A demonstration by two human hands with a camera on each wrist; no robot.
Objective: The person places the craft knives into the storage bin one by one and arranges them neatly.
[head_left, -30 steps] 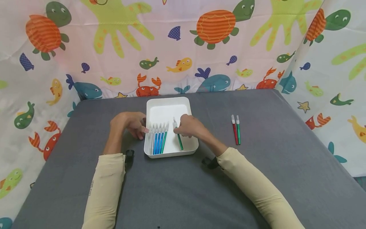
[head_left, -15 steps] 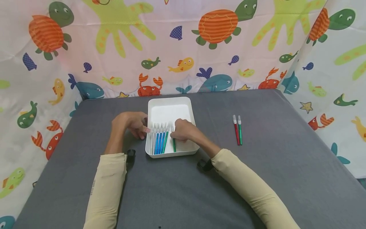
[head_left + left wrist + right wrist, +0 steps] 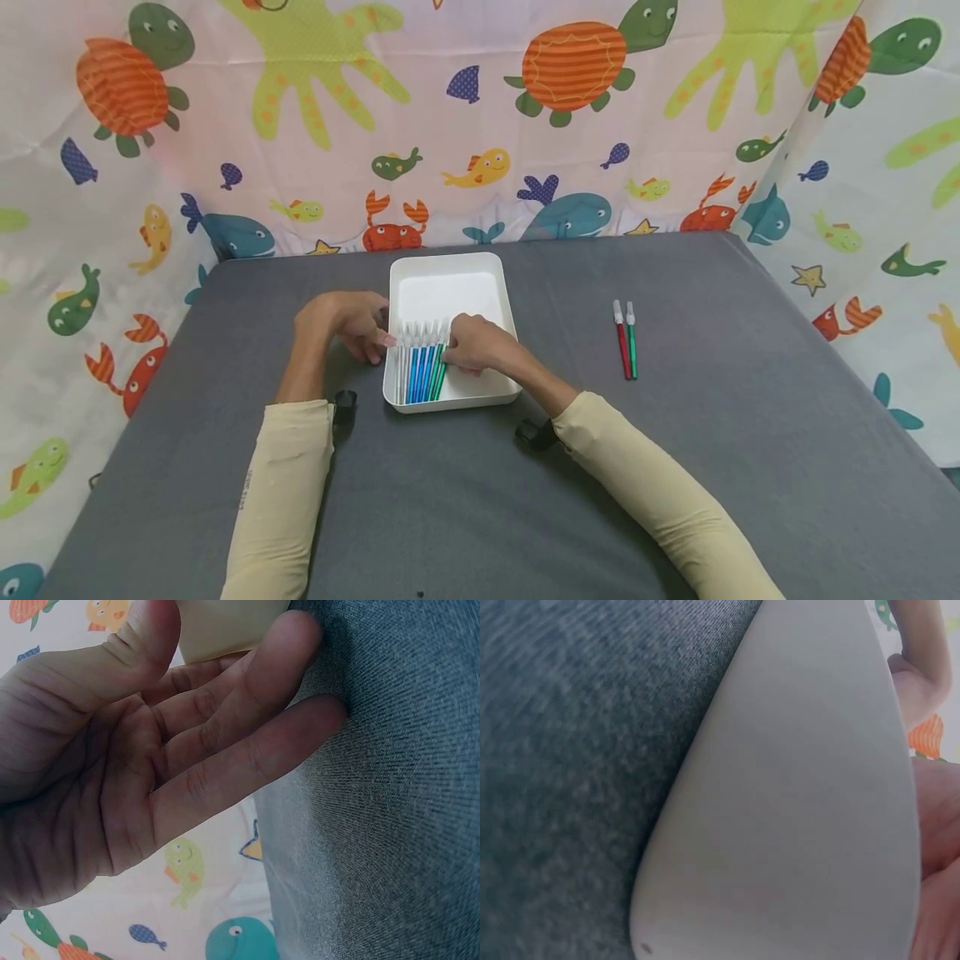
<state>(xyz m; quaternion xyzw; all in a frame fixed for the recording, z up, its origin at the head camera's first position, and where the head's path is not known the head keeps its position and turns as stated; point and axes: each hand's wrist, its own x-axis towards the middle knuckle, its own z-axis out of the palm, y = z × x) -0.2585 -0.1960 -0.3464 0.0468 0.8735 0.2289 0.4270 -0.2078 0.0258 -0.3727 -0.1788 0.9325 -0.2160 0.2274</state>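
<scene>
A white tray (image 3: 450,287) holds a row of slim felt-tip markers with whitish caps: silvery ones at the left, blue markers (image 3: 417,375) in the middle, green at the right. My right hand (image 3: 476,343) reaches over the tray and pinches a green marker (image 3: 440,379) at the row's right end; its upper part is hidden under the fingers. In the right wrist view the tray's outer wall (image 3: 802,787) covers most of that hand. My left hand (image 3: 356,325) is at the tray's left side, thumb at the rim. Its fingers (image 3: 247,761) extend loosely in the left wrist view.
To the right on the grey cloth-covered table (image 3: 720,417) lie a red marker (image 3: 623,346) and a green marker (image 3: 632,346), side by side. A sea-animal curtain (image 3: 450,125) stands behind the table and along both sides.
My right hand has slid the green marker leftward inside the tray, from a tilted position apart to right beside the row. The left hand has stayed at the tray's side.
</scene>
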